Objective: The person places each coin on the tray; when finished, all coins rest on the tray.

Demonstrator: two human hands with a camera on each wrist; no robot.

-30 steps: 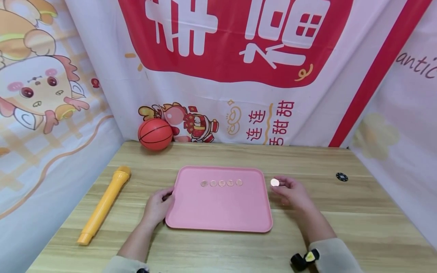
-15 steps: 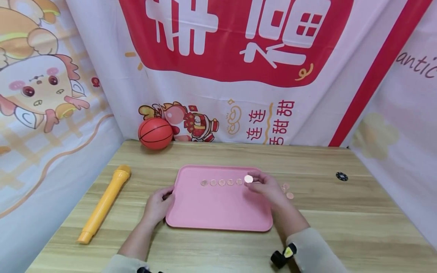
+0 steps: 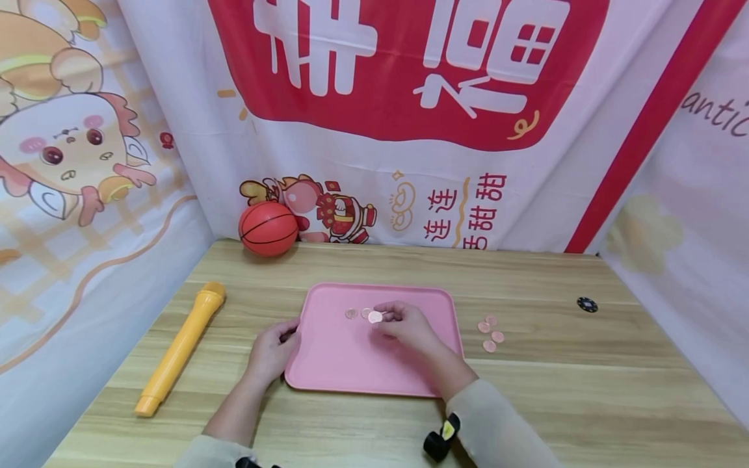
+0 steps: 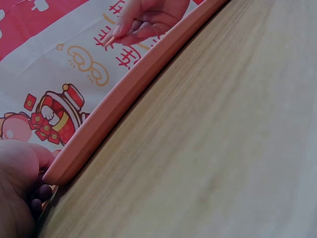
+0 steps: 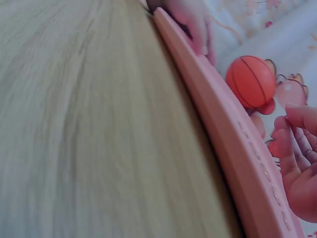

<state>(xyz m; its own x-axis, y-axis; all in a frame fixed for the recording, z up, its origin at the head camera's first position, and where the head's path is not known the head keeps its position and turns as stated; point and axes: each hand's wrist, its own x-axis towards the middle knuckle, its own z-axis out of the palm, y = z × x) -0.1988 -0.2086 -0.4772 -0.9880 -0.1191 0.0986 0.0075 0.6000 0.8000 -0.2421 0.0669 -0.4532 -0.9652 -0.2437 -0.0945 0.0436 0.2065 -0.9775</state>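
A pink tray (image 3: 374,370) lies flat on the wooden table. My left hand (image 3: 279,341) grips the tray's left edge, fingers curled over the rim; the left wrist view shows that hand (image 4: 20,183) at the tray's corner (image 4: 114,106). My right hand (image 3: 391,318) hovers over the tray's far half and pinches a small round coin (image 3: 375,316) between thumb and fingers. Two coins (image 3: 351,313) of a row show on the tray left of that hand; the rest of the row is hidden under it. The right wrist view shows my right fingers (image 5: 299,163) curled beside the tray's rim (image 5: 223,129).
Three loose coins (image 3: 490,333) lie on the table right of the tray. A yellow toy microphone (image 3: 181,346) lies at the left, an orange ball (image 3: 268,228) at the back left, a small black disc (image 3: 587,303) at the far right. Printed cloth walls (image 3: 409,130) enclose three sides.
My right hand has carried the coin from the table right of the tray leftward over the tray, along the coin row. The left hand has kept its hold on the tray's edge.
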